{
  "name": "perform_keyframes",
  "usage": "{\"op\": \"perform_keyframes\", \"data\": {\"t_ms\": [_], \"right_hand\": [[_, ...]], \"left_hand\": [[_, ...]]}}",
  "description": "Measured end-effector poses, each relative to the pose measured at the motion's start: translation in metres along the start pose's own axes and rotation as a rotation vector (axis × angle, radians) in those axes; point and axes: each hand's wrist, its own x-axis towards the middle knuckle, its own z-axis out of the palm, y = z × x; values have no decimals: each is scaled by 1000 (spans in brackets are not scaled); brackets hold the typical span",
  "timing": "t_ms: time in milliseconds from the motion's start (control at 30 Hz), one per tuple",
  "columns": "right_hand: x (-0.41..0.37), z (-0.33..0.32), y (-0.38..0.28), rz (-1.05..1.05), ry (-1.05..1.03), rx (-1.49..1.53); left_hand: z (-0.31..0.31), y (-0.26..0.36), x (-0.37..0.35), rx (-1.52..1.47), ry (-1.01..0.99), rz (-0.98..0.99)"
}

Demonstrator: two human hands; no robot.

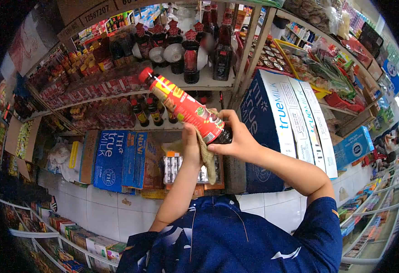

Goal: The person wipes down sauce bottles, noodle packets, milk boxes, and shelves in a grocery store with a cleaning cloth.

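Note:
A dark sauce bottle (188,107) with a red cap and a red and yellow label is held up in front of the shelves, tilted with its cap to the upper left. My right hand (238,139) grips it round the base. Against the underside of the bottle my left hand (191,144) is closed on a tan cloth (207,159), which hangs down between my hands and also wraps behind the bottle. Some of my left fingers are hidden behind the bottle and cloth.
Dark bottles with red tops (190,57) stand on the upper shelf (208,81), with more bottles (154,110) below. Blue milk cartons (110,159) sit on the floor at left. A large white and blue carton (295,123) rises at right, near my right forearm.

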Motion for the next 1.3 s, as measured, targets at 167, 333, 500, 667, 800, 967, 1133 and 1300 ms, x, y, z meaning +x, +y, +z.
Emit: {"op": "perform_keyframes", "data": {"t_ms": [167,333,500,667,800,967,1133,1300], "right_hand": [[1,-2,0,63,-146,-2],[-5,2,-5,8,-200,-47],[-4,-3,-9,-32,-90,-16],[-3,-1,-6,14,-112,71],[-7,1,-9,-17,-163,43],[-1,-5,-6,-39,-135,55],[2,-4,4,77,-88,16],[12,-17,19,-29,181,96]], "left_hand": [[8,45,23,-197,192,-31],[-8,82,40,-173,222,61],[3,13,5,-100,109,3],[0,34,28,-363,118,-55],[-1,74,41,-189,87,122],[6,28,17,13,-17,135],[-2,4,11,73,104,59],[-4,21,12,378,-107,7]]}}
